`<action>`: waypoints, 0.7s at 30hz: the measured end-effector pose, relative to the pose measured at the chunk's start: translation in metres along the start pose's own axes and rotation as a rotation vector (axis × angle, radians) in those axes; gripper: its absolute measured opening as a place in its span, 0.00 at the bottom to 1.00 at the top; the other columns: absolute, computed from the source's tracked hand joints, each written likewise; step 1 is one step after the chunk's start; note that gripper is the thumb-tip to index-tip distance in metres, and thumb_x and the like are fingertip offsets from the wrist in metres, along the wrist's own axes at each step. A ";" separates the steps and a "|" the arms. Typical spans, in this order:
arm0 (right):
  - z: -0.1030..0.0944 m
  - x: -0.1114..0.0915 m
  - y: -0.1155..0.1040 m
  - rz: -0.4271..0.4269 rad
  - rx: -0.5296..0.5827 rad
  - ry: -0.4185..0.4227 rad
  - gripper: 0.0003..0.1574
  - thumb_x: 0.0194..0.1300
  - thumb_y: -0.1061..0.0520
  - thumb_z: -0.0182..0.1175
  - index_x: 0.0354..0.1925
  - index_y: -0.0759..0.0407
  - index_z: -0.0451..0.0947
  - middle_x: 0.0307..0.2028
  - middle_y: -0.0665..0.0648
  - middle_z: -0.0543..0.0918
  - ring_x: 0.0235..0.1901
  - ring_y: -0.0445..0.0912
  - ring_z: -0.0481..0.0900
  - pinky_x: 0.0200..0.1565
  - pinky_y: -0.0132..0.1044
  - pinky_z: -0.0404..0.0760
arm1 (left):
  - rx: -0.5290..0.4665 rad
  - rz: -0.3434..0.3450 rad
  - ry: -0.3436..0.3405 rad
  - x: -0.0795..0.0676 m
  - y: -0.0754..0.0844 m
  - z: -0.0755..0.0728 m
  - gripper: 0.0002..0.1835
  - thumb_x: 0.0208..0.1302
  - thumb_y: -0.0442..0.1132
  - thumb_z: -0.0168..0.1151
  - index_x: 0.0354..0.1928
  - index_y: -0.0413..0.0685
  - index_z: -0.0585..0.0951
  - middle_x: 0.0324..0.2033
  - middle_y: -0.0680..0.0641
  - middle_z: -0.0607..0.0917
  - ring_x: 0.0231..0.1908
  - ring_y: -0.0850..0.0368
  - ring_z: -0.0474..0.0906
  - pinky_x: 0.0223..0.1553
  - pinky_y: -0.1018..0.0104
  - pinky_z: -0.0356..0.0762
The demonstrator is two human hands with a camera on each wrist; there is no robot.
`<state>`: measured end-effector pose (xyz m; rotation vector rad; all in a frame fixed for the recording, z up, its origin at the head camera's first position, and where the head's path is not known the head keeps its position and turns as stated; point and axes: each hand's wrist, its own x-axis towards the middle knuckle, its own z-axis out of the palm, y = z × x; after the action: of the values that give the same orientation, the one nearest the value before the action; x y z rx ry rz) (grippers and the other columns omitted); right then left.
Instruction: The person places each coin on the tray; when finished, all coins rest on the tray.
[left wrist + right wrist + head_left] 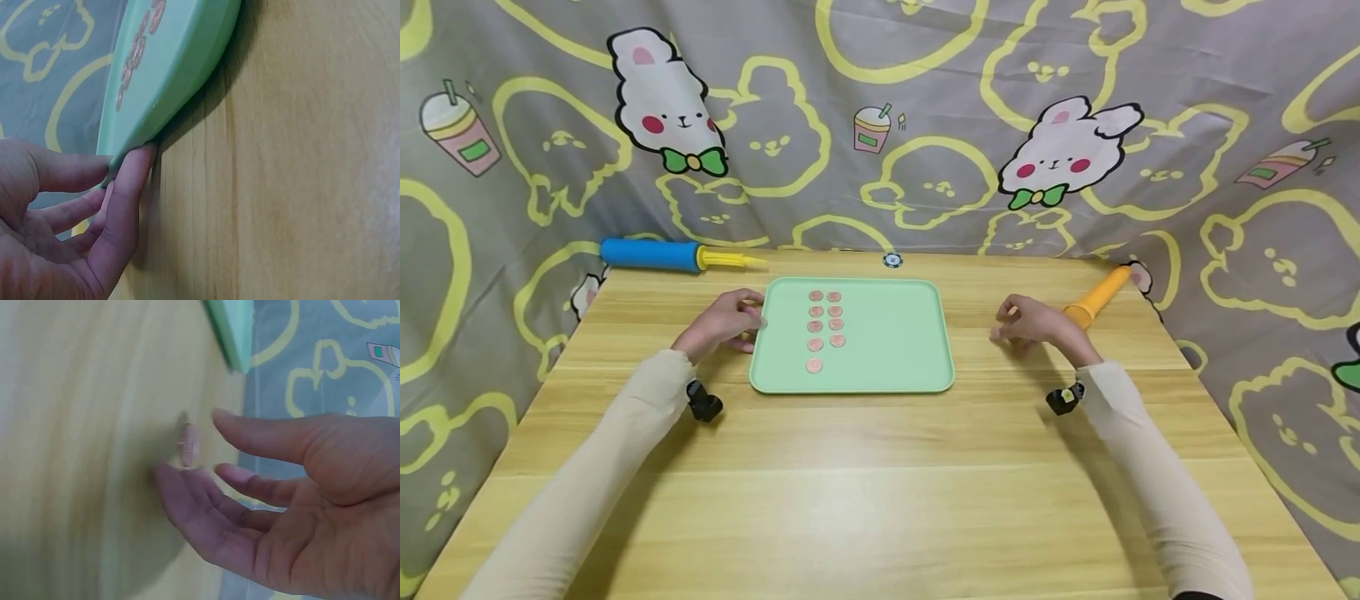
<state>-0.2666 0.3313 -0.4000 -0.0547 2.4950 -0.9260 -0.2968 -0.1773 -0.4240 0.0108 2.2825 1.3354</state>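
A pale green tray (895, 333) lies on the wooden table, with several copper-coloured coins (815, 326) in two columns on its left half. My left hand (724, 323) is at the tray's left side; in the left wrist view its thumb and fingers pinch the rim (134, 134). To the right of the tray, my right hand (1028, 323) is held low over the table, thumb and fingers apart. In the right wrist view a single coin (189, 445) shows on the table by the fingertips of the right hand (269, 494), just past the gap between thumb and fingers.
A blue tube with a yellow end (655, 255) lies at the table's back left. An orange tapered object (1097, 297) lies beyond the right hand. A small round chip (892, 260) sits at the back edge, before a patterned curtain (940, 108).
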 end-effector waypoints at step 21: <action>0.017 0.009 0.013 0.117 0.128 0.091 0.19 0.72 0.59 0.68 0.46 0.71 0.70 0.33 0.58 0.74 0.23 0.45 0.84 0.35 0.39 0.90 | -0.008 0.023 0.007 -0.001 -0.001 0.003 0.33 0.77 0.34 0.55 0.79 0.38 0.57 0.51 0.41 0.69 0.45 0.49 0.74 0.39 0.63 0.86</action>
<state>-0.2655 0.3291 -0.4228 0.1762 2.4845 -1.0572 -0.2944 -0.1756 -0.4256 0.0304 2.2893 1.3581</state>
